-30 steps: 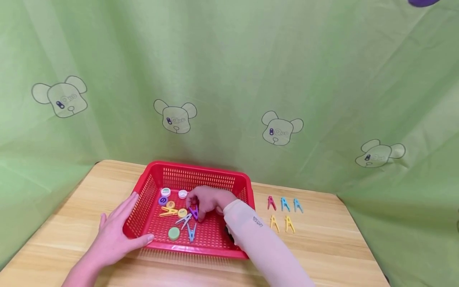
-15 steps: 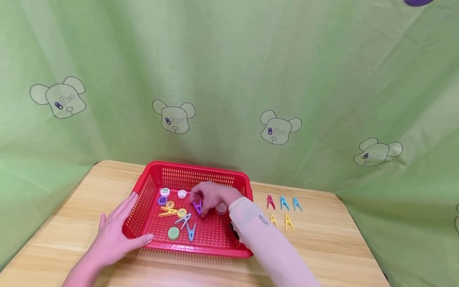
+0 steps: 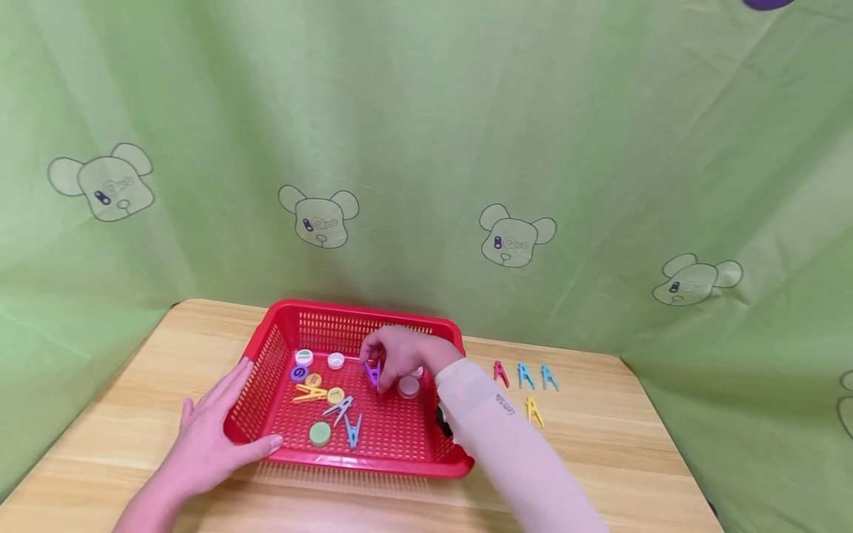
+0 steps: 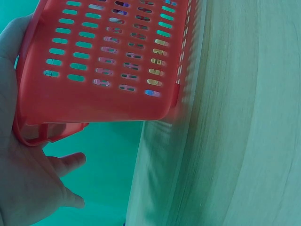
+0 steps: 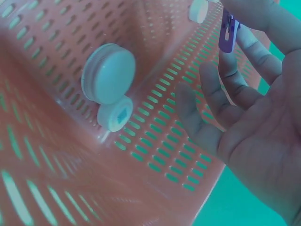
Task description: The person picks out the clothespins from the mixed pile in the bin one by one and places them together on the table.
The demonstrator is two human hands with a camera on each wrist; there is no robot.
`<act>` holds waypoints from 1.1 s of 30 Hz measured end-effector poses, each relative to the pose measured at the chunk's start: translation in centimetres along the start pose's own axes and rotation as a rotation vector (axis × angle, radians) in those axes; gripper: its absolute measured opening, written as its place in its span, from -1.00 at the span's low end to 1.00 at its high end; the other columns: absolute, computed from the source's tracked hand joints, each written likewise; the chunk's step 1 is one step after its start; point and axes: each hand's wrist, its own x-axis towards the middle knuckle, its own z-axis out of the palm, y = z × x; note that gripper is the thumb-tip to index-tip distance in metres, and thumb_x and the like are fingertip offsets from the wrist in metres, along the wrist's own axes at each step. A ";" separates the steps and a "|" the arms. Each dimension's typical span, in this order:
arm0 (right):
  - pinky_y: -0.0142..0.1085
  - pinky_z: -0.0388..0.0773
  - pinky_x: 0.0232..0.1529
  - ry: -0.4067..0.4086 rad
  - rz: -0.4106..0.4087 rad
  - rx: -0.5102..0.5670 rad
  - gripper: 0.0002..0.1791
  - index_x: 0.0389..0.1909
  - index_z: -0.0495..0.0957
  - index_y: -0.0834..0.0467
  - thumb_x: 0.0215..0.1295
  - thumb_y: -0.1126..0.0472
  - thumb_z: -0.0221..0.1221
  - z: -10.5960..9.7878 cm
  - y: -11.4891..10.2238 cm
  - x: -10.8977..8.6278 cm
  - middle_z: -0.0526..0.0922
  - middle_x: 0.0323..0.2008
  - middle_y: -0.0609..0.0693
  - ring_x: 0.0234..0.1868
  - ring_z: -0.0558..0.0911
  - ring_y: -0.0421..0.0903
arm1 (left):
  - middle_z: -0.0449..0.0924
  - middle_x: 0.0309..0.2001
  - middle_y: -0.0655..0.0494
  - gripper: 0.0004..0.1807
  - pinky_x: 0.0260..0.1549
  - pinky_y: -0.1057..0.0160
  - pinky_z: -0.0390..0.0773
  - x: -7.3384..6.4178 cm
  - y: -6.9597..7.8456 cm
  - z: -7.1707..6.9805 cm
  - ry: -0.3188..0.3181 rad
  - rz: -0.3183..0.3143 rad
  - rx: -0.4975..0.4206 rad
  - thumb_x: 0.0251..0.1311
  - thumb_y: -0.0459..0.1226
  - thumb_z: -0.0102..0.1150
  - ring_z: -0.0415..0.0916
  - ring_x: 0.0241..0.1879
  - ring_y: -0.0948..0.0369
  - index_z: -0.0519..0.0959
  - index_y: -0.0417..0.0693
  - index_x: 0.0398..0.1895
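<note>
A red perforated basket stands on the wooden table. My left hand rests on its left rim, thumb at the front edge and fingers extended; in the left wrist view the hand lies along the rim. Inside the basket, my right hand pinches a purple clothespin between thumb and fingers, also visible in the right wrist view as a purple clothespin. Left of it lie a yellow clothespin, a grey clothespin and a blue clothespin.
Several bottle caps share the basket, among them a green cap, a purple cap and a pale cap. Right of the basket, clothespins lie in rows, including a red clothespin and a yellow clothespin. A green curtain hangs behind.
My right hand has moved right and slightly up with the purple clothespin, away from the grey one. The left hand keeps its place on the basket.
</note>
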 end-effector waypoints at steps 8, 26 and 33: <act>-0.28 0.61 -0.22 0.045 -0.014 0.010 -0.53 -0.09 0.63 -0.04 -0.06 0.22 0.56 -1.1 -0.5 -0.9 0.60 -0.11 -0.05 -0.12 0.55 -0.07 | -0.03 0.57 -0.10 0.29 0.22 -0.49 -0.54 0.0 0.1 -0.1 -0.005 -0.005 -0.002 -0.09 0.14 0.54 -0.02 0.45 -0.28 -0.06 0.02 0.62; -0.25 0.54 -0.10 0.124 -0.042 -0.025 -0.48 -0.08 0.61 0.07 -0.12 0.29 0.56 -3.8 0.6 -3.8 0.61 -0.16 -0.04 -0.09 0.56 -0.01 | -0.03 0.56 -0.13 0.30 0.22 -0.48 -0.55 -0.1 0.2 -0.1 -0.007 -0.013 0.004 -0.08 0.16 0.53 -0.02 0.44 -0.29 -0.07 0.01 0.63; -0.20 0.53 -0.04 0.155 -0.045 0.022 -0.48 -0.08 0.60 0.10 -0.13 0.33 0.54 -4.2 2.0 -5.3 0.62 -0.18 -0.05 -0.07 0.58 0.01 | -0.03 0.56 -0.14 0.29 0.22 -0.47 -0.56 -0.2 0.3 -0.1 -0.005 -0.009 0.001 -0.08 0.13 0.54 -0.01 0.44 -0.30 -0.07 0.01 0.63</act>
